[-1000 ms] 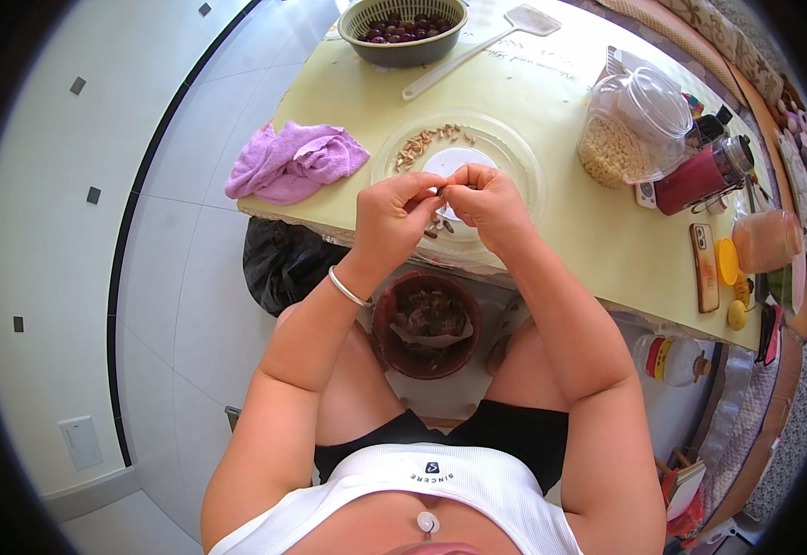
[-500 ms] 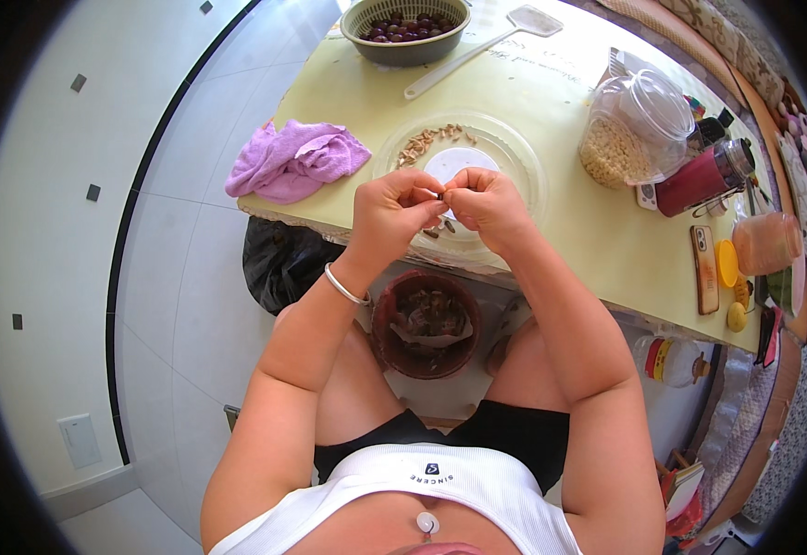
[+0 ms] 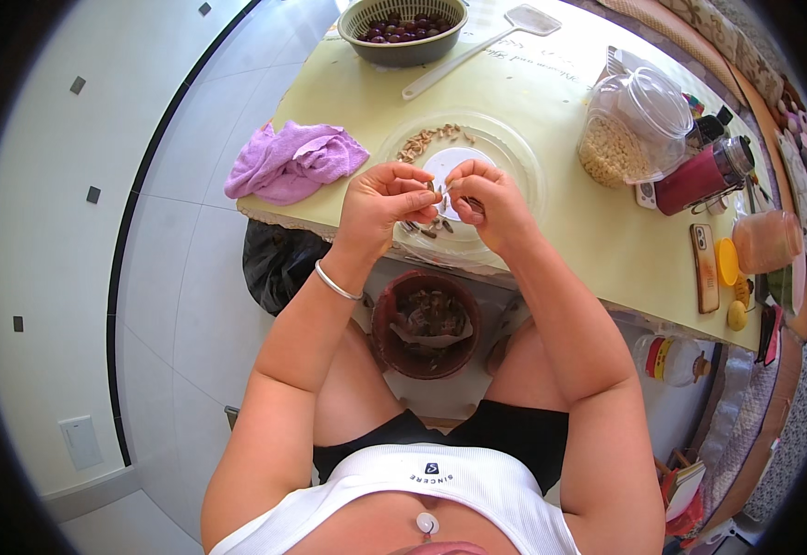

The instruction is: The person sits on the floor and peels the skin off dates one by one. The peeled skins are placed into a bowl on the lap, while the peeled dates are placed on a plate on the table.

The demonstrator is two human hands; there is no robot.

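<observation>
Above a clear round plate [image 3: 535, 190] with a white disc [image 3: 448, 166] at its middle, both my hands are held close together. My left hand [image 3: 380, 199] is closed in a pinch on a small dark piece that looks like a seed. Just to its right, my right hand [image 3: 491, 199] has thumb and fingertips pinched at a small sliver, with more small dark bits in its curled fingers. Pale brown kernels [image 3: 415, 145] lie along the plate's far left side. Dark elongated seeds [image 3: 433, 228] lie on its near side, partly hidden by my left hand.
Left of the plate lies a purple cloth [image 3: 292, 165]. A basket [image 3: 355, 39] of dark red fruit and a white spatula [image 3: 477, 55] are at the back. To the right stand a clear tub [image 3: 607, 153], a maroon bottle [image 3: 700, 180] and a phone [image 3: 704, 268]. A red-brown bucket [image 3: 383, 338] sits below.
My fingertips, touching around a small dark piece before, have come slightly apart. My left hand has shifted a little left and its fingers have opened somewhat. More dark seeds show on the plate.
</observation>
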